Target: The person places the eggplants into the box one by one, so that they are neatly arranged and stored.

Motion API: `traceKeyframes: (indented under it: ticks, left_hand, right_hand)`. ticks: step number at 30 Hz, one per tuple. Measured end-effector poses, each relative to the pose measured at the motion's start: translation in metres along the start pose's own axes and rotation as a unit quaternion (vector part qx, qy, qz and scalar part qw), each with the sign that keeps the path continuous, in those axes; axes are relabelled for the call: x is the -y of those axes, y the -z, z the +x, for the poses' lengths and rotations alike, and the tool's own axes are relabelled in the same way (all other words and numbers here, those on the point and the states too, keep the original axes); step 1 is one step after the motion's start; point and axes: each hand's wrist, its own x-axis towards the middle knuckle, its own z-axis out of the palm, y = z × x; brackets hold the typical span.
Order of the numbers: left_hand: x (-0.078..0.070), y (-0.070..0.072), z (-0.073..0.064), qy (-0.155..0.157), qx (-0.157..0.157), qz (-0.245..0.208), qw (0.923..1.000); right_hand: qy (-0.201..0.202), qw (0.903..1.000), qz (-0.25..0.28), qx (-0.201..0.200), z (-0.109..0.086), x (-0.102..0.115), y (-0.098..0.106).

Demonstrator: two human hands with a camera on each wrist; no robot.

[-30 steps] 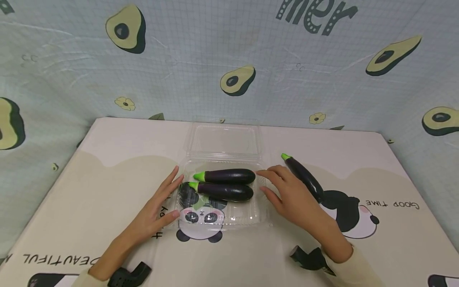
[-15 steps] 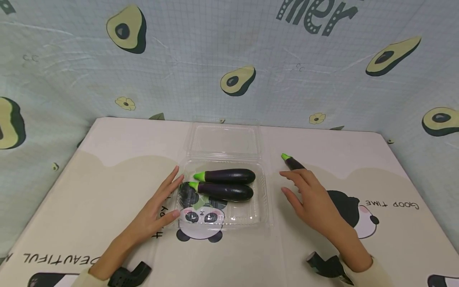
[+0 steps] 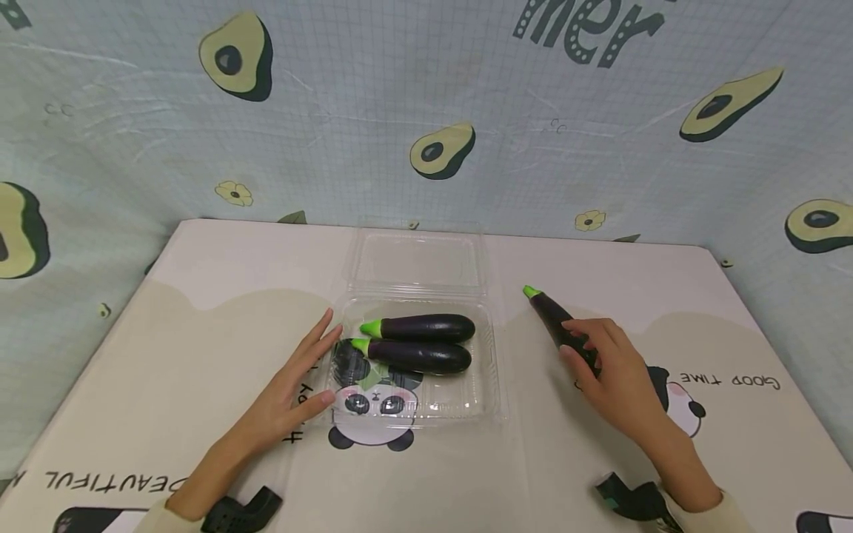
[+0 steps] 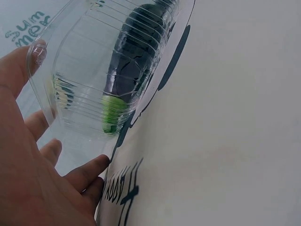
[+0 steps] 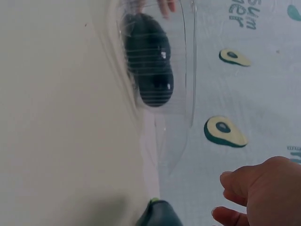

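A clear plastic clamshell box stands at the middle of the table, its lid folded back. Two dark eggplants with green stem ends lie side by side inside, a far eggplant and a near eggplant. My left hand rests at the box's left side with fingers spread; in the left wrist view a fingertip meets the clear rim. A third eggplant lies slanted to the right of the box. Above its near end hovers my right hand, fingers and thumb apart, partly covering it.
The table carries a cover printed with pandas and lettering. Behind and beside it hangs a curtain with avocado prints. Wrist cameras sit on the left wrist and right wrist.
My right hand has moved from the box's right edge rightward to the loose eggplant. My left hand, the box and the eggplants have stayed in place.
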Motion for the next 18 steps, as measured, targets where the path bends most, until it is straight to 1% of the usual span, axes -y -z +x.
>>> traceKeyframes:
  ticks: [8,12,18]
  left_hand:
    - [-0.001,0.001,0.001,0.003,0.001,0.001,1.0000]
    - [-0.001,0.001,0.001,0.004,0.002,-0.001,1.0000]
    - [-0.002,0.001,0.000,0.006,0.000,-0.001,1.0000]
  right_hand:
    - [-0.041,0.9990,0.015,-0.005,-0.014,-0.017,0.006]
    - [-0.071,0.9970,0.031,0.003,-0.019,-0.022,0.007]
    - [-0.098,0.9942,0.040,0.018,-0.021,-0.027,0.006]
